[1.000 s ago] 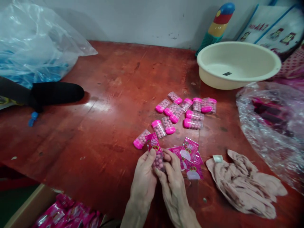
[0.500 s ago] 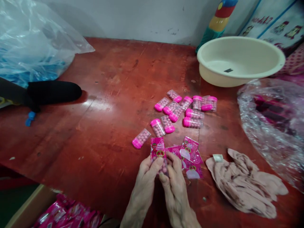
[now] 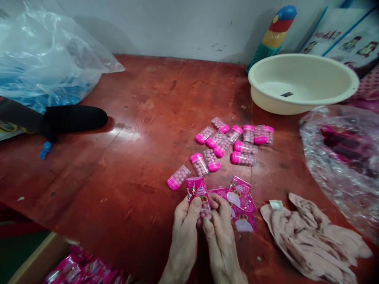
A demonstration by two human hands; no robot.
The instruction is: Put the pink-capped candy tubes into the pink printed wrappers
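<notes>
Over the red worktop (image 3: 124, 165), near its front edge, my left hand (image 3: 185, 232) and right hand (image 3: 220, 236) are pinching a candy tube (image 3: 204, 213) into a pink sleeve (image 3: 197, 188), best kept aligned.

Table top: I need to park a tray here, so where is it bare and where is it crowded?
The table is bare between the black object on the left and the candy tubes, back to the wall. It is crowded around the hands: left hand, right hand, packets, cloth and basin.
</notes>
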